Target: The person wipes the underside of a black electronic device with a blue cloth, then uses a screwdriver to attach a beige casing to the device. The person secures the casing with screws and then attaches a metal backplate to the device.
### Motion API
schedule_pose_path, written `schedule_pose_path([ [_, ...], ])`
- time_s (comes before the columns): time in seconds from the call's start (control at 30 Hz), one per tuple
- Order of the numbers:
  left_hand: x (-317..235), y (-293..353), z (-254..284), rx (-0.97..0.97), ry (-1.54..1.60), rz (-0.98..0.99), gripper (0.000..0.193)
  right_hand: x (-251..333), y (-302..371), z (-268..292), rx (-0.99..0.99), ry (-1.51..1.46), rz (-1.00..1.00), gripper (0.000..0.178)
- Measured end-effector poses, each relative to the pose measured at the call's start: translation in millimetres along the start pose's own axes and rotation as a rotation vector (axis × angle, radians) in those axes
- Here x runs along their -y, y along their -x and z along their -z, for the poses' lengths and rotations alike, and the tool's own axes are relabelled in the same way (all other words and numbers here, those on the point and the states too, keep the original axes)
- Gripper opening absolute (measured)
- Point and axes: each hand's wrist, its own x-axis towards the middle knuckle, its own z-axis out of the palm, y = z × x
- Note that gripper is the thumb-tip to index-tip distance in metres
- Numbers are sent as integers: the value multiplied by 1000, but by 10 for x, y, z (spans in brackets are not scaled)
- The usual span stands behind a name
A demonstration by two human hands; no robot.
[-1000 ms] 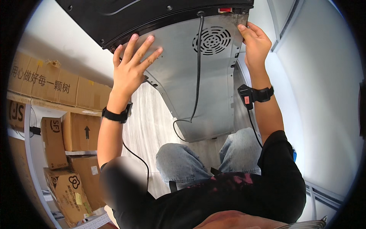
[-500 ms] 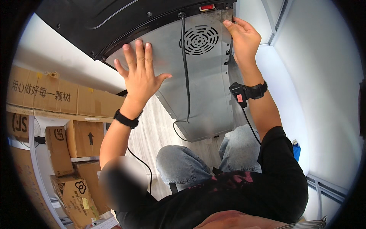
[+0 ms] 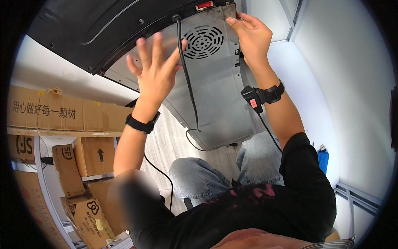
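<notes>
A black machine body [image 3: 103, 35] with a grey metal panel [image 3: 211, 95] stands in front of me. The panel carries a round slotted vent [image 3: 203, 42], and a red switch [image 3: 204, 5] sits above it. A black power cord [image 3: 187, 76] hangs down across the panel. My right hand [image 3: 255, 39] grips the panel's upper right edge, thumb on its face and the other fingers behind. My left hand [image 3: 155, 76] is open over the panel's left part, fingers spread and blurred. Its index finger is by the cord; whether it touches is unclear.
Cardboard boxes [image 3: 97, 155] fill a shelf on the left, with a long box [image 3: 62, 110] on top. White walls [image 3: 352, 83] rise on the right, with a blue item [image 3: 323, 159] at their foot. My knees [image 3: 197, 178] are close below the panel. Cables trail from my wrist straps.
The machine and panel now sit further left in the view, and my right hand has moved left with them. My left hand's fingers have spread and shifted, the index reaching the cord.
</notes>
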Motion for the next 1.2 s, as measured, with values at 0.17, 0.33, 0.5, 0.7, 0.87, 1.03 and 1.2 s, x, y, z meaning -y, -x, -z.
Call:
schedule_pose_path([
  [0.17,85,-44,-40,36,7,-144,59,14,5,0,6,-12,8,41],
  [0.33,96,-67,-37,30,-20,-137,64,-10,5,6,12,-6,-3,43],
  [0.5,124,-107,-21,27,2,-142,67,21,1,47,46,12,-4,44],
  [0.7,102,-119,-34,-4,50,-118,63,-140,-44,164,206,-150,18,47],
  [0.87,89,-114,-67,-14,70,-105,61,-273,-14,354,328,-129,58,50],
  [1.03,118,-133,-69,-16,-22,-168,41,-282,10,370,330,-119,-144,50],
  [1.2,110,-89,-110,10,57,-113,62,-276,-9,397,354,-138,-155,49],
])
